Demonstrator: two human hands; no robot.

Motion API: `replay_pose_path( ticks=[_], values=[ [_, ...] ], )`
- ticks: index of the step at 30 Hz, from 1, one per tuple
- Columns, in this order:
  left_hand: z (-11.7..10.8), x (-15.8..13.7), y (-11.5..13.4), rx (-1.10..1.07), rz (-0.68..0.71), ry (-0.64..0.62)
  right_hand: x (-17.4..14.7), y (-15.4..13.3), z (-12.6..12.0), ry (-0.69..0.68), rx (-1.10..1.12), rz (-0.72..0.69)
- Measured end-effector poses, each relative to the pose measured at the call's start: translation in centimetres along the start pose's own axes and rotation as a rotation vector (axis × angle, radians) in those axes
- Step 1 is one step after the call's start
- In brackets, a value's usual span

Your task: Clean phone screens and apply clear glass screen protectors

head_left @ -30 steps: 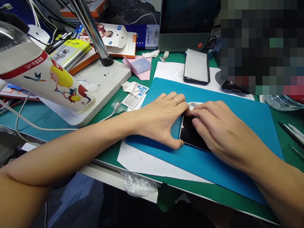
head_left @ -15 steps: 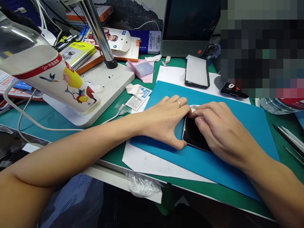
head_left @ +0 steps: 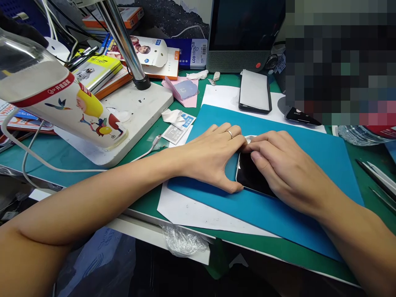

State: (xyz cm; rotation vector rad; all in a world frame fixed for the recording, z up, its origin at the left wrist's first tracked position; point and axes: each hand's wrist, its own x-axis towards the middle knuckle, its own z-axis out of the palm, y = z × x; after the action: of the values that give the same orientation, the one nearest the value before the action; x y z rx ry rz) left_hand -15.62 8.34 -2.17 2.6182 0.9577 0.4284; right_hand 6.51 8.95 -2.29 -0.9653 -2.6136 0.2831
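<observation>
Phone (head_left: 256, 173), or so it looks: dark glossy face up, pale rim, lying on blue mat (head_left: 334, 165) between the hands, far end hidden under the right. Clock centred on it, 12 away from wearer.

Left hand (head_left: 213, 156) at 9: spread wide, thumb tip at the phone's 8 o'clock corner, forefinger arched to about 11, palm side gap left between them. Right hand (head_left: 284, 173) at 3: curled over the glass, thumb and bent forefinger brought near each other by the 11 o'clock corner, close to left fingertips. Whether they pinch anything, cannot tell. White scrap (head_left: 250, 138), cloth or paper, peeks out at 12 behind the fingers; contact with it unclear.

Surroundings: white paper (head_left: 213, 212) under mat, on green desk (head_left: 262, 247). Dark-edged slab with pale cover (head_left: 255, 90) further out at 12. Small packets (head_left: 175, 133) around 10; printed bottle (head_left: 83, 109) also near 10, well apart. Slim tools (head_left: 382, 177) at 3.

Handling, judged by eye: light, stiff, smooth face likely slippery; glass fragile, corners most so. Best hold: opposite long rims at 12 and 6, pads flat, pressure even; spare the middle of the glass.
</observation>
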Motion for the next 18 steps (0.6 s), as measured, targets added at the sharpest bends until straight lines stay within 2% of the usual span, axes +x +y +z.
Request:
replay_pose_path(
  ticks=[18],
  values=[
    [-0.20, 0.31, 0.39, -0.021, -0.027, -0.029, 0.13, -0.35, -0.07, -0.014, -0.023, -0.006]
  ],
)
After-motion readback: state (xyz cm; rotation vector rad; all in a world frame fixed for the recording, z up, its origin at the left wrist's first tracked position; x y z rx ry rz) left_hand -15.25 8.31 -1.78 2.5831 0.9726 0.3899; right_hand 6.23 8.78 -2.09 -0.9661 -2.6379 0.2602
